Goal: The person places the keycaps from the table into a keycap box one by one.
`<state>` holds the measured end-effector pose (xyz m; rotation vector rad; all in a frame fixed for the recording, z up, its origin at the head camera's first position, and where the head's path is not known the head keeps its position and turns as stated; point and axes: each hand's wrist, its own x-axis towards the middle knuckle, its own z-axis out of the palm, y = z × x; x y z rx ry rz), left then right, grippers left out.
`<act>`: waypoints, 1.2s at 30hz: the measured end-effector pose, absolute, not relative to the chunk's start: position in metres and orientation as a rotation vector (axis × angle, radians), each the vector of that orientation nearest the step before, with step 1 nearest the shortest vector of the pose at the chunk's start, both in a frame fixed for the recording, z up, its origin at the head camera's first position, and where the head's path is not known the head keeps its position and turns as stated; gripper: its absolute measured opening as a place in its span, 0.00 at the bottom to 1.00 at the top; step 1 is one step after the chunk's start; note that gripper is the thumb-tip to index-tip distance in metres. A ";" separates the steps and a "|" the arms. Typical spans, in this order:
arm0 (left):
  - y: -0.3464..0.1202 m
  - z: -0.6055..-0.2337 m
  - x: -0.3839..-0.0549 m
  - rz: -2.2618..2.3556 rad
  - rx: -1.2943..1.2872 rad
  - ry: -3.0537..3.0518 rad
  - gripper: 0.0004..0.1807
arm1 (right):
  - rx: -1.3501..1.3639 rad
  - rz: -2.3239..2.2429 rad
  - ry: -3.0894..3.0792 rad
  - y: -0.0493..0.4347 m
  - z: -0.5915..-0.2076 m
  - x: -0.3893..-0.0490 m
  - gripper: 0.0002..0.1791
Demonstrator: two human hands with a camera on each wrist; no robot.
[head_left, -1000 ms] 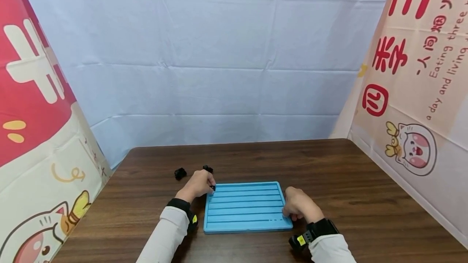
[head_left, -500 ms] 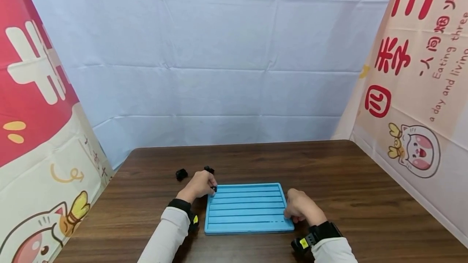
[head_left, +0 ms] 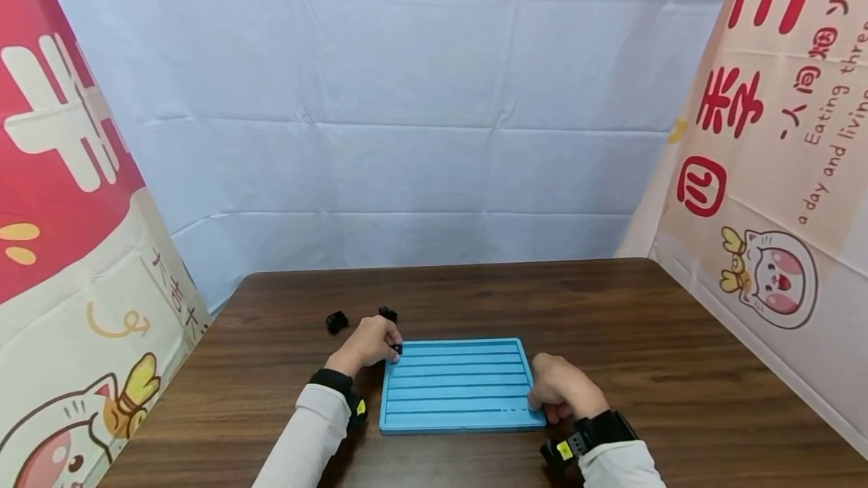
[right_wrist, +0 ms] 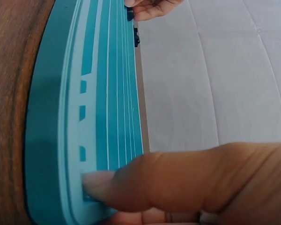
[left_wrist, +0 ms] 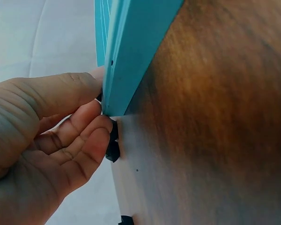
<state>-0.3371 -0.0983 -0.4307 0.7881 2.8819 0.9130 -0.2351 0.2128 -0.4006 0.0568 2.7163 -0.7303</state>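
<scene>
A shallow blue grooved tray (head_left: 456, 386) lies flat on the table. At its far left corner, my left hand (head_left: 367, 343) pinches a small black piece (head_left: 397, 349) between thumb and fingers. The fingers hide most of that piece, so its kind is unclear. In the right wrist view the piece shows dark beneath the left hand (right_wrist: 154, 8). My right hand (head_left: 564, 386) grips the tray's near right corner. Its thumb (right_wrist: 131, 185) presses on the upper face, beside a row of short slots, while the other fingers curl below the edge, partly hidden.
Two more small black pieces lie beyond the left hand: one to the left (head_left: 336, 322), another just behind the fingers (head_left: 388, 313). The dark wooden table (head_left: 678, 375) ends at a pale blue cloth backdrop (head_left: 407, 134). Printed cloths (head_left: 759, 172) hang on both sides.
</scene>
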 end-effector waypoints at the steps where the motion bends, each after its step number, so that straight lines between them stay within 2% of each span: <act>1: -0.098 -0.431 -0.337 0.915 0.786 2.883 0.09 | 0.064 -0.737 2.708 0.213 -0.400 -0.235 0.08; 18: -0.115 -0.430 -0.339 1.028 0.793 2.916 0.06 | 0.050 -0.722 2.724 0.212 -0.402 -0.236 0.08; 26: -0.136 -0.430 -0.339 1.027 0.631 3.064 0.04 | 0.031 -0.731 2.728 0.212 -0.403 -0.237 0.07; 36: -0.162 -0.430 -0.342 0.902 0.510 3.195 0.09 | 0.022 -0.725 2.743 0.212 -0.403 -0.236 0.07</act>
